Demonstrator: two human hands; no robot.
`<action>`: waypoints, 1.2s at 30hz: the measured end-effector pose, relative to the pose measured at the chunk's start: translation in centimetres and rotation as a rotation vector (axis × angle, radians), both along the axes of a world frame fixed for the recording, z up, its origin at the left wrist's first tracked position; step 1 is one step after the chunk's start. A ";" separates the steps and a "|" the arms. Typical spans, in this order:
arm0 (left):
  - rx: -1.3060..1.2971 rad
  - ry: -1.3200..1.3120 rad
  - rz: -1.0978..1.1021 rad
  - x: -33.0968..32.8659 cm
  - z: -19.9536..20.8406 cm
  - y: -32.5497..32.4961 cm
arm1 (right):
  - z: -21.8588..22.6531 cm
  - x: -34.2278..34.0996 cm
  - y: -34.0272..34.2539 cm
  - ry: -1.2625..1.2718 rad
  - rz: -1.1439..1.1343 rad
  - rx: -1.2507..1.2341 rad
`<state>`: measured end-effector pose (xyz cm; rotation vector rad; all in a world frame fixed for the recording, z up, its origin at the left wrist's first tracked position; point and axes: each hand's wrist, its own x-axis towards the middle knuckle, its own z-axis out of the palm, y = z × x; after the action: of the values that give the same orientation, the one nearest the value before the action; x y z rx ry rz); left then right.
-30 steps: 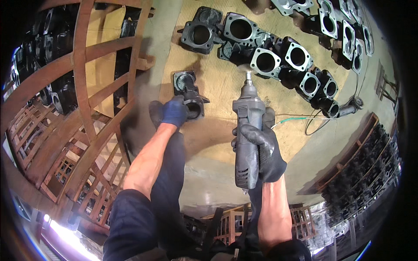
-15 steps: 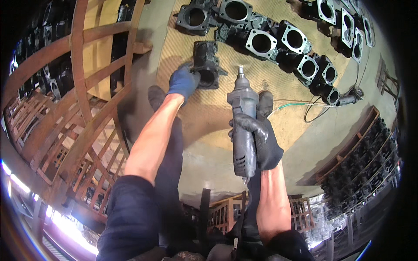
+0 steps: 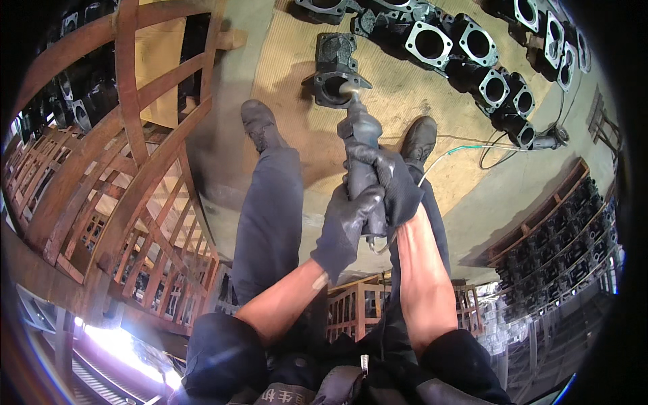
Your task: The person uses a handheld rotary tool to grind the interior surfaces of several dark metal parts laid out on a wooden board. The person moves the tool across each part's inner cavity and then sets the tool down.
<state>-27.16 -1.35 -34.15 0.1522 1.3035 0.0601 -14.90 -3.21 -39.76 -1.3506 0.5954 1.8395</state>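
A grey die grinder (image 3: pixel 358 127) points away from me, held in both my gloved hands. My right hand (image 3: pixel 397 181) wraps round the middle of its body from the right. My left hand (image 3: pixel 349 219) is closed on the rear part, near the hose end. The grinder's tip is at the round opening of a black metal casting (image 3: pixel 336 52) lying on the floor sheet; a pale blur round the tip hides whether it touches the rim. Both hands wear dark gloves.
Several more black castings with bright machined flanges (image 3: pixel 429 42) lie beyond and to the right on the tan ribbed sheet (image 3: pixel 297 177). A thin air hose (image 3: pixel 466 148) trails right. Wooden racks (image 3: pixel 128 81) stand on the left, and a crate of dark parts (image 3: pixel 563 239) on the right.
My left hand has left the casting and now grips the rear of the grinder. The grinder's tip has moved left to the casting's opening. The view has shifted.
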 end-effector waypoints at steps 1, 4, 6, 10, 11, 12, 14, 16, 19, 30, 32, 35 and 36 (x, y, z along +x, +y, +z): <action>-0.007 -0.001 0.008 -0.2 -0.4 0.2 | -0.7 -0.1 0.0 -0.019 -0.006 0.032; -0.002 0.088 0.011 -0.3 -1.3 0.5 | -1.5 -1.1 0.9 -0.053 0.008 -0.004; -0.013 0.119 -0.020 -0.8 -1.9 0.8 | -2.2 -1.3 1.3 0.017 0.064 -0.036; -0.033 0.123 0.036 -1.2 -2.7 1.0 | -3.6 -2.0 0.9 -0.013 0.063 0.027; -0.023 0.096 0.046 -1.4 -3.1 0.9 | -3.8 -2.0 1.0 0.008 0.065 -0.001; -0.027 0.109 0.071 -1.4 -3.5 0.9 | -4.3 -1.9 1.3 0.030 0.068 -0.028; -0.035 0.136 0.122 -1.2 -3.9 1.0 | -4.9 -1.8 1.4 0.032 0.092 -0.050; -0.070 0.132 0.116 -1.2 -3.7 1.2 | -5.4 -2.0 1.3 -0.007 0.137 -0.041; -0.092 0.152 0.109 -1.0 -3.4 1.6 | -5.3 -2.3 1.5 0.006 0.080 -0.071; -0.154 0.251 0.147 0.0 -4.7 2.1 | -7.3 -2.4 1.4 0.052 -0.006 0.018; -0.171 0.303 0.144 0.6 -4.7 2.8 | -7.7 -2.7 2.0 0.079 -0.072 0.006; -0.165 0.306 0.165 0.6 -5.2 2.9 | -7.3 -2.2 3.1 0.206 -0.078 -0.058; -0.162 0.300 0.132 0.5 -4.9 3.2 | -7.6 -2.3 2.6 0.208 -0.116 -0.040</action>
<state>-26.61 1.89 -39.03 -0.0664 1.6108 0.0446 -17.25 -0.59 -47.32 -1.1330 0.8055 1.8947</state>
